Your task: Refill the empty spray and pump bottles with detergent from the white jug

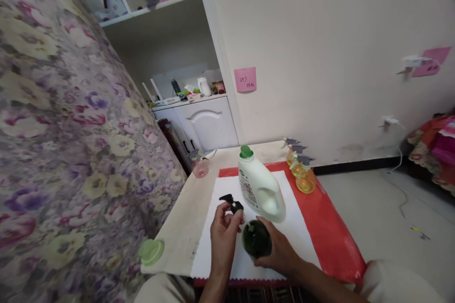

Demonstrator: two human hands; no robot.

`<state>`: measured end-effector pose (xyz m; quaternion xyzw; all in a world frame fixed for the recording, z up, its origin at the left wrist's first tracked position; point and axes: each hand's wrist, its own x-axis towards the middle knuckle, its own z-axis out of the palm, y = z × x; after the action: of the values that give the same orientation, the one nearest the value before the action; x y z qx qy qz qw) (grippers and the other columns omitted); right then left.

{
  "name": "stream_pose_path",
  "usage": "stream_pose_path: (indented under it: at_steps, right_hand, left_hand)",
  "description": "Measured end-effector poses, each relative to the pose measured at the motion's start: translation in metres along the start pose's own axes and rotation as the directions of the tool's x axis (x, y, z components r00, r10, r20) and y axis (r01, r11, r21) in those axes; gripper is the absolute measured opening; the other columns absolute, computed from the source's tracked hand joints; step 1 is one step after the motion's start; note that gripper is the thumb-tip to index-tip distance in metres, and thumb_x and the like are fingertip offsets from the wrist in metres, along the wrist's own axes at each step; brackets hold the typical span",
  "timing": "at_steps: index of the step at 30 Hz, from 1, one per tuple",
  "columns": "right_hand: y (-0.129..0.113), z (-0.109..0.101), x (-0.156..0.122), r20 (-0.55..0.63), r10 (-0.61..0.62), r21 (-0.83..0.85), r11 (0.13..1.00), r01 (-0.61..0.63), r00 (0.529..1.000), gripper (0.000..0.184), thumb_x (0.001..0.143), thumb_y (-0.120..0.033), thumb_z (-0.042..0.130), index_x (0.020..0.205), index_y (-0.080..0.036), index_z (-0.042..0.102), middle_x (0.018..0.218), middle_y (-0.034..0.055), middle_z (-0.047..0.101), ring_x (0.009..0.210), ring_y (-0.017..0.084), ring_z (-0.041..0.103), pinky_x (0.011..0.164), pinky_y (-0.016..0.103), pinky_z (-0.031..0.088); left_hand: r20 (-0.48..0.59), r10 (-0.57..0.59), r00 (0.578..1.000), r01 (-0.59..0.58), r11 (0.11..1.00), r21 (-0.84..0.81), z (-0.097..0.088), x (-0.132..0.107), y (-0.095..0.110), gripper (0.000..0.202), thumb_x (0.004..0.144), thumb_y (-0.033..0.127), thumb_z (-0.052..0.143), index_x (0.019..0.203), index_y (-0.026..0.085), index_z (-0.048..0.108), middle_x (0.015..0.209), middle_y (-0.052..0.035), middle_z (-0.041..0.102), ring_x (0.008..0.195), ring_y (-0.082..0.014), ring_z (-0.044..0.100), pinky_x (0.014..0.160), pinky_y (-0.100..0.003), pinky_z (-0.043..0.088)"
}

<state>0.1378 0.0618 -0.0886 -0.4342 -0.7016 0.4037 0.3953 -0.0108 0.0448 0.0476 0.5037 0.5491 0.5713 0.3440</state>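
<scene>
A black pump head [234, 206] is pinched in the fingers of my left hand [223, 229], its nozzle pointing left. My right hand [279, 251] is wrapped round a dark green bottle [256, 240] whose neck faces up toward me. The pump head is apart from the bottle's neck, just above and left of it; a pale tube seems to run from the pump toward the bottle, though its end is hard to make out. Behind both hands stands a large pale green jug [261, 187] with its mouth uncapped and a green spout inside.
A light green cap [151, 252] lies at the table's left front corner. A pink spray bottle [199, 166] stands at the back left, and several yellow spray bottles [304, 181] line the right side. White paper [291, 220] covers a red sheet [332, 227] on the table.
</scene>
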Motion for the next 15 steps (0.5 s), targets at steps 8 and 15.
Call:
stream_pose_path:
  at_steps: [8, 15]
  right_hand:
    - [-0.008, -0.004, -0.002, 0.003, -0.007, -0.017, 1.0, 0.007, 1.0, 0.11, 0.042, -0.026, 0.085, 0.139, -0.023, 0.033, 0.138, 0.0105, 0.05, 0.126, 0.032, 0.047, 0.105, 0.045, 0.038]
    - [-0.015, -0.006, -0.006, -0.019, -0.03, -0.044, 0.999, 0.029, 0.999, 0.106, 0.045, -0.024, 0.083, 0.139, -0.022, 0.034, 0.135, 0.0097, 0.051, 0.124, 0.03, 0.048, 0.104, 0.043, 0.039]
  left_hand:
    - [0.052, -0.072, 0.996, 0.064, 0.988, 0.141, 0.001, -0.02, -0.033, 0.036, 0.076, 0.041, 0.066, 0.102, 0.019, 0.057, 0.062, 0.0046, 0.053, 0.061, -0.0155, 0.054, 0.056, -0.023, 0.041]
    - [0.08, -0.069, 0.994, 0.052, 0.978, 0.201, 0.002, -0.024, -0.04, 0.034, 0.074, 0.04, 0.068, 0.099, 0.019, 0.058, 0.061, 0.0053, 0.05, 0.06, -0.0145, 0.05, 0.057, -0.023, 0.04]
